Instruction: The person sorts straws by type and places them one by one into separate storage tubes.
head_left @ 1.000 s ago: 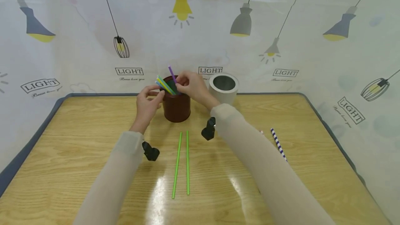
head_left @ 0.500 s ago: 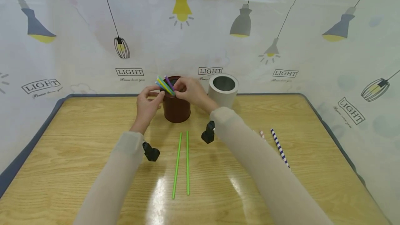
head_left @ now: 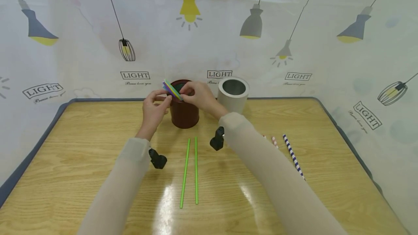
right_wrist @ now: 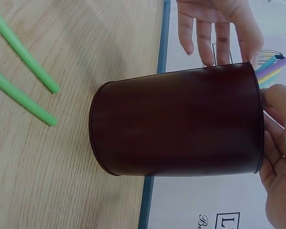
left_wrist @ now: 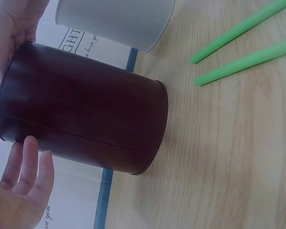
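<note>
A dark brown cylindrical container (head_left: 184, 113) stands upright at the back of the table. Purple, yellow, blue and green straws (head_left: 171, 89) lean together over its left rim. My left hand (head_left: 154, 108) holds the container's rim at that side, thumb and forefinger right by the straws; its other fingers extend loosely along the wall in the left wrist view. On the opposite side, my right hand (head_left: 199, 96) reaches over the rim with curled fingers, pinching the purple straw (right_wrist: 275, 67) low down near the bundle. The container partly hides the right fingertips in the right wrist view.
A white cylindrical container (head_left: 233, 97) stands behind my right wrist. Two green straws (head_left: 196, 169) lie lengthwise mid-table. A blue-and-white striped straw (head_left: 293, 155) and a pink-striped straw (head_left: 275, 142) lie to the right, partly covered by my right sleeve. A printed backdrop encloses the table.
The purple straw has gone lower into the brown container and tilted left, joining the other straws. My right hand has shifted slightly down and left. The left hand stays at the rim.
</note>
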{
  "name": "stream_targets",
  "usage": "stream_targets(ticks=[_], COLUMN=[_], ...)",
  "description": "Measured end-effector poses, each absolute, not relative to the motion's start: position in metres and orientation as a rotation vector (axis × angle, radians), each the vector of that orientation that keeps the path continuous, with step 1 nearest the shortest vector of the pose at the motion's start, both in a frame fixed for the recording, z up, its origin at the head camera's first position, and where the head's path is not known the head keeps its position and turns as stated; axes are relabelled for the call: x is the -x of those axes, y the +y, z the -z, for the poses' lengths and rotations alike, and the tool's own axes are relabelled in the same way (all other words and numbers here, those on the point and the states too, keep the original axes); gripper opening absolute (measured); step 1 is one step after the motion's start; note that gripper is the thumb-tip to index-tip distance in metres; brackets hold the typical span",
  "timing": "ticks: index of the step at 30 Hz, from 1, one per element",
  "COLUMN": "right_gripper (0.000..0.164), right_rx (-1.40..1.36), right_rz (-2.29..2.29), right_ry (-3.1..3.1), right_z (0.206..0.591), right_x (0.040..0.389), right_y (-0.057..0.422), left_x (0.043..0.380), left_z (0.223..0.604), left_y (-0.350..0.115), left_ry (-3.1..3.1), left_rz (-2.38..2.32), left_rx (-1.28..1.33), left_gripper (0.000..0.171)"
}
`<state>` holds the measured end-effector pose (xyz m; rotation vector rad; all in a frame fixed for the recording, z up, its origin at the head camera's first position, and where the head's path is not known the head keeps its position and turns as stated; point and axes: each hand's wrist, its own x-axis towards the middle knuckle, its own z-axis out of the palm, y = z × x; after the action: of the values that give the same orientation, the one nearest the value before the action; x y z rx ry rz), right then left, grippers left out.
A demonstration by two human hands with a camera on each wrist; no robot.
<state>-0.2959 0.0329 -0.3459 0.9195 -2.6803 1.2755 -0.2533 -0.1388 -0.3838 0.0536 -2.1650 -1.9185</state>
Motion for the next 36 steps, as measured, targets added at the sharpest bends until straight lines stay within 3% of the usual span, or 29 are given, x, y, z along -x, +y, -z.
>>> stream_targets(ticks=[36], right_gripper=[0.01], right_rx=[-0.949], right_rz=[-1.286], right_ry=[-2.63], right_z=[0.344], right_x=[0.275], right_y=[0.079], left_x=[0.252], left_z=[0.386], left_y=[-0.14], left_ry=[-2.17], left_rz=[1.894], left_rx=[-0.066], left_gripper=[0.034])
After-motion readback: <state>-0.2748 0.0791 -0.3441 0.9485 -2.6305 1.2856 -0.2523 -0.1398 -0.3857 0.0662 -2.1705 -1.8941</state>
